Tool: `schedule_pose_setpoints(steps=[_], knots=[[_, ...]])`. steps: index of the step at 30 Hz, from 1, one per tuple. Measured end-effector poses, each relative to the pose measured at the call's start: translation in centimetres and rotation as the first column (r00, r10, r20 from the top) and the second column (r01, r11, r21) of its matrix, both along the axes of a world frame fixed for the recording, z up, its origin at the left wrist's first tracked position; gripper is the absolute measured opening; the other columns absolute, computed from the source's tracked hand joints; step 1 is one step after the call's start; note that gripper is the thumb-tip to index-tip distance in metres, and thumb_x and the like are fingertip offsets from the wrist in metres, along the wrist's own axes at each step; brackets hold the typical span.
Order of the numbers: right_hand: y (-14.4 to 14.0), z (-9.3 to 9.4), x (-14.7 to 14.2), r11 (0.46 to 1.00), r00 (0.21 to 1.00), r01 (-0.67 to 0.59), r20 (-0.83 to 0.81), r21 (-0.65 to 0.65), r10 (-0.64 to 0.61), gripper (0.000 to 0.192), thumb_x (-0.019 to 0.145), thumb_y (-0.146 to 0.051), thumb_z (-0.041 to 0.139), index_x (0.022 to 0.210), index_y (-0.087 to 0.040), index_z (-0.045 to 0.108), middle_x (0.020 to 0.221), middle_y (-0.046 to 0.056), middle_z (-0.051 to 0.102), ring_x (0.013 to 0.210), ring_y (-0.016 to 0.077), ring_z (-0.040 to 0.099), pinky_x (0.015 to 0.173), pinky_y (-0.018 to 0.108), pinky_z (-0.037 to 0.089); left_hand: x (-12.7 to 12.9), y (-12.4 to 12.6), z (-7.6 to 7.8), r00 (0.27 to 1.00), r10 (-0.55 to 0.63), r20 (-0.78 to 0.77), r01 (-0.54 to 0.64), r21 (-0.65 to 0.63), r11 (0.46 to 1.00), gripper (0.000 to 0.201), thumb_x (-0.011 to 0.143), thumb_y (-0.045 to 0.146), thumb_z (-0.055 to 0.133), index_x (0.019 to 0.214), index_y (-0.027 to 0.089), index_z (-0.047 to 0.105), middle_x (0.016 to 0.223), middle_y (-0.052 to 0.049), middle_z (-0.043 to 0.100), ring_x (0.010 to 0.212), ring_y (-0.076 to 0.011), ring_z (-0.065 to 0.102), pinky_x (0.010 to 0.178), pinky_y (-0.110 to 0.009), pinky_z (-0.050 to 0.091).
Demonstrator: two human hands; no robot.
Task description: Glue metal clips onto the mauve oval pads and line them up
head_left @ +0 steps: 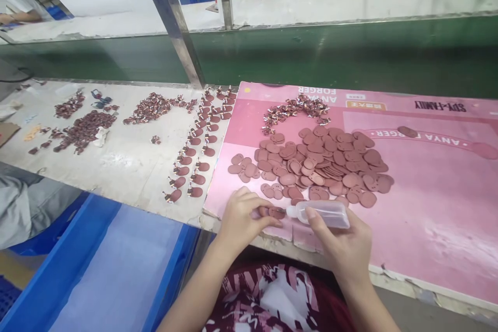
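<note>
At the far left edge of the workbench (128, 166) I see loose heaps of small dark-red parts (81, 129), and a little further right another scatter (150, 108) near the back edge. Next come two rows of finished oval pieces (196, 158), running from the back edge down toward the front edge, just left of the pink printed sheet (428, 192) that covers the right part of the bench.

My left hand (239, 220) rests at the front edge of that sheet, fingers curled and pinched on one brown oval piece (275, 212), pressing it flat against the sheet. Just beside it, my right hand (344, 249) is wrapped around a small clear squeeze bottle (322, 213), held lying nearly flat, its nozzle pointing left and touching the pinched piece.

Behind both hands, in the middle of the sheet, lies a wide pile of brown oval pieces (322, 163), overlapping one another. Behind that, near the sheet's back edge, sits a small cluster of mixed red-and-white bits (295, 109).

Below the bench's front edge on the left is a blue crate (78, 270).
</note>
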State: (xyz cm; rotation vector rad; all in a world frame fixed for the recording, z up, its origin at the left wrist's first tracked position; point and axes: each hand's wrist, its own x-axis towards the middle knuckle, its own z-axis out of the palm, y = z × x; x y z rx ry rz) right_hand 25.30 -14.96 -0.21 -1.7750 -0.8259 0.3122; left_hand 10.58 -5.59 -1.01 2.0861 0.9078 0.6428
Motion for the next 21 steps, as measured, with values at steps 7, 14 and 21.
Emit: schedule_pose_setpoints(steps=[7,14,21], knots=[[-0.23,-0.11,-0.14,1.0,0.997,-0.013,0.072,0.028,0.011,0.024,0.073,-0.04,0.067,0.063,-0.019,0.066,0.052,0.002,0.065,0.042,0.0153,0.058,0.039,0.022,0.044,-0.03,-0.02,0.11,1.0,-0.005,-0.005,0.005,-0.018,1.0,0.022,0.057,0.024,0.087,0.077,0.023,0.077,0.061,0.001,0.066,0.067,-0.0166,0.053,0.065,-0.028,0.044],[-0.68,-0.23,-0.56,0.999,0.987,-0.013,0.162,0.037,0.007,0.027,0.075,-0.044,0.067,0.066,-0.019,0.064,0.053,0.001,0.064,0.042,0.0143,0.057,0.04,0.022,0.044,0.0,-0.12,0.18,1.0,0.002,-0.009,-0.002,-0.038,0.999,0.022,0.056,0.022,0.088,0.075,0.021,0.077,0.062,0.0,0.067,0.068,-0.0168,0.053,0.065,-0.028,0.043],[-0.81,-0.32,-0.82,0.999,0.972,-0.015,0.235,0.052,0.003,0.027,0.077,-0.045,0.066,0.069,-0.019,0.064,0.054,0.001,0.065,0.042,0.0145,0.058,0.04,0.023,0.046,-0.01,-0.14,0.2,1.0,0.008,-0.028,-0.008,-0.029,1.0,0.017,0.06,0.023,0.087,0.074,0.023,0.077,0.063,0.0,0.068,0.069,-0.0176,0.054,0.066,-0.029,0.044]])
